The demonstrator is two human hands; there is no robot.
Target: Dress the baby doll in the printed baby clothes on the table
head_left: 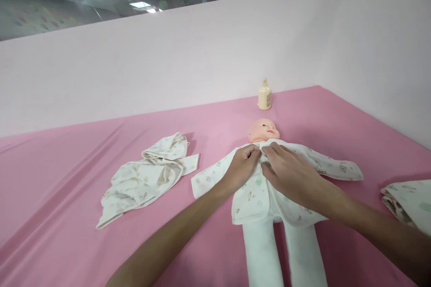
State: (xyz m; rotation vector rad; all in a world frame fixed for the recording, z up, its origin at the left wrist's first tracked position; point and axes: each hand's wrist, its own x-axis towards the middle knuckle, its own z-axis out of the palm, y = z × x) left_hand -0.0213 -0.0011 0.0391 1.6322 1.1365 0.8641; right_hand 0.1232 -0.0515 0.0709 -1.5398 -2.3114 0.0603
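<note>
A baby doll [263, 130] lies on its back on the pink sheet, its head toward the wall and turned to the right. It wears a white printed jacket [251, 199] and white trousers [262, 251]. Both sleeves stretch out to the sides. At the top of the jacket's front opening, my left hand [243, 163] pinches the left edge just below the doll's neck. My right hand [288, 170] grips the other edge close beside it, fingers bent. The fastening between my fingertips is hidden. Lower down, the jacket's front edges hang apart.
Left of the doll lies a crumpled printed baby garment [148, 179]. A cream pump bottle [265, 96] stands behind the doll's head, near the white wall [161, 63]. Folded printed cloth [409, 197] lies at the right edge. The pink sheet [60, 188] has creases on the left.
</note>
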